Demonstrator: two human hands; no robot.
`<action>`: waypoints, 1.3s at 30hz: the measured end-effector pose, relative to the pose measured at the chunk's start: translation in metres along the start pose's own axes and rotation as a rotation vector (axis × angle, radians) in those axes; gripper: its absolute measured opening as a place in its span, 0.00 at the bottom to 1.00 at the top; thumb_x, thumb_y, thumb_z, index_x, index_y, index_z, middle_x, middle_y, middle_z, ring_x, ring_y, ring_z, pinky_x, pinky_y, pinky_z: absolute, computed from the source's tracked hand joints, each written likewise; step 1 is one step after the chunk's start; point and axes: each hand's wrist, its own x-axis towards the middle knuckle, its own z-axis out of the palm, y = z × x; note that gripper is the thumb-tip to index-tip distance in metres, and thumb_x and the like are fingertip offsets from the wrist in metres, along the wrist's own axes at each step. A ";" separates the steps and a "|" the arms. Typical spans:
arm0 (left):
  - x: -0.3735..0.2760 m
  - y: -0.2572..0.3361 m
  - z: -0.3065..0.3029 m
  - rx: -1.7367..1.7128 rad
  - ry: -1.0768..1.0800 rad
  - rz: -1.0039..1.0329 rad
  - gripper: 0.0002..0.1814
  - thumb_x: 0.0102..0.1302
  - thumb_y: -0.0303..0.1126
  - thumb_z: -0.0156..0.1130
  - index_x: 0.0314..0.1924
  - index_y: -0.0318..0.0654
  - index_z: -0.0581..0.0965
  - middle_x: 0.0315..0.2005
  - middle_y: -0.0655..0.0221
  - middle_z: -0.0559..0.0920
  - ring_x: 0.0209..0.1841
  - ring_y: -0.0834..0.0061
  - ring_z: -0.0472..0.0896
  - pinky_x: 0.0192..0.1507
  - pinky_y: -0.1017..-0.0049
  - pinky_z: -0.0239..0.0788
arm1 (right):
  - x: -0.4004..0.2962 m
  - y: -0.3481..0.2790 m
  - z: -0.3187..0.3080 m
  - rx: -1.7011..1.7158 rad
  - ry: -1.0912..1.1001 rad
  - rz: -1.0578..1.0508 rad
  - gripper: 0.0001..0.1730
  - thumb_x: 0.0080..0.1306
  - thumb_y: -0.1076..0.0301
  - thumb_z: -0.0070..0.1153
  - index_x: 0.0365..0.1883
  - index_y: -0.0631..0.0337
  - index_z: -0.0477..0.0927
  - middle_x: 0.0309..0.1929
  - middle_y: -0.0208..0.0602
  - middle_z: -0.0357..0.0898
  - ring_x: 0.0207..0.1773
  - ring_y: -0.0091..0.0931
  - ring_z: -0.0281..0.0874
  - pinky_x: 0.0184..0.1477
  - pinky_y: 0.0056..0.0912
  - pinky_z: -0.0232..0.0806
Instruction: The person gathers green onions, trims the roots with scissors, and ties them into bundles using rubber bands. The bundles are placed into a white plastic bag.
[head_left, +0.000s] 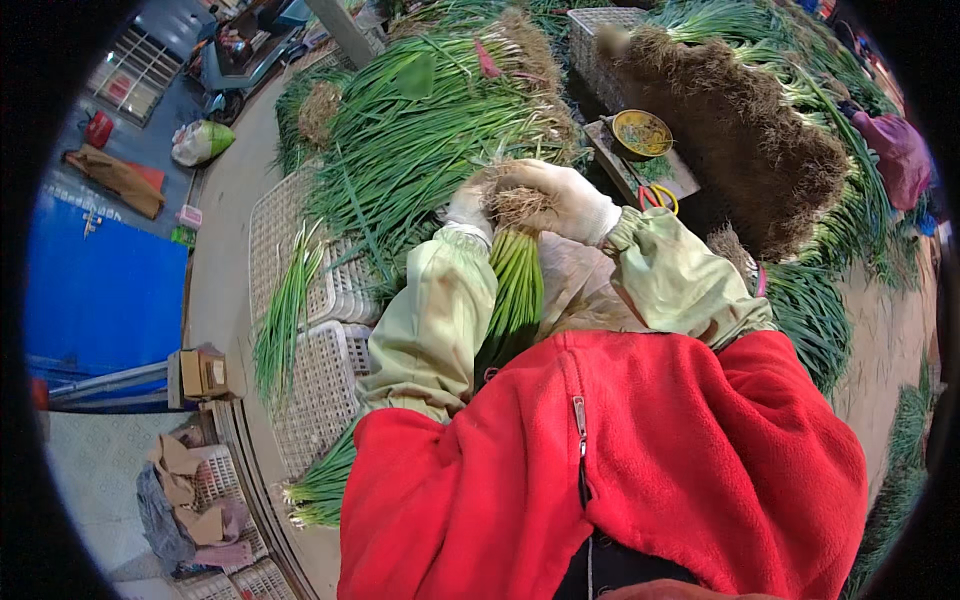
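Note:
My left hand (470, 199) and my right hand (570, 201), both in white gloves, close around the root end of a bunch of green onions (516, 274). Its brown roots poke out between the gloves, and the green leaves hang down toward my lap, where their tips are hidden. Just beyond my hands lies a large heap of green onions (420, 135), with the roots turned to the right. Scissors with red and yellow handles (658, 199) rest near my right hand, beside a yellow bowl (642, 134) on a small board (681, 180).
White plastic crates (311, 405) stand to my left, with a few loose green onions (289, 300) across them. A long pile of rooted green onions (739, 135) rises at the right. Beyond it shows another person's purple sleeve (894, 157). A cardboard box (202, 373) sits far left.

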 end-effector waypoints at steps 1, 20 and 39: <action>-0.005 -0.004 -0.009 0.100 0.040 -0.055 0.18 0.70 0.24 0.57 0.58 0.32 0.81 0.48 0.62 0.87 0.48 0.67 0.86 0.53 0.67 0.80 | -0.005 -0.001 -0.005 -0.021 0.008 -0.057 0.31 0.60 0.69 0.70 0.63 0.62 0.78 0.62 0.49 0.79 0.67 0.46 0.76 0.68 0.44 0.69; -0.044 0.016 0.082 0.998 -0.306 -0.359 0.30 0.62 0.42 0.75 0.61 0.38 0.79 0.50 0.69 0.85 0.54 0.73 0.81 0.61 0.69 0.70 | -0.031 0.002 -0.030 0.517 0.172 0.266 0.28 0.64 0.73 0.71 0.63 0.66 0.78 0.57 0.35 0.83 0.58 0.25 0.81 0.63 0.31 0.73; -0.063 0.004 0.086 0.386 0.059 -0.522 0.22 0.62 0.31 0.69 0.57 0.33 0.80 0.42 0.62 0.87 0.43 0.68 0.86 0.48 0.69 0.79 | -0.012 -0.001 -0.035 -0.244 0.107 0.177 0.56 0.53 0.59 0.77 0.79 0.53 0.61 0.77 0.56 0.61 0.76 0.49 0.65 0.74 0.45 0.64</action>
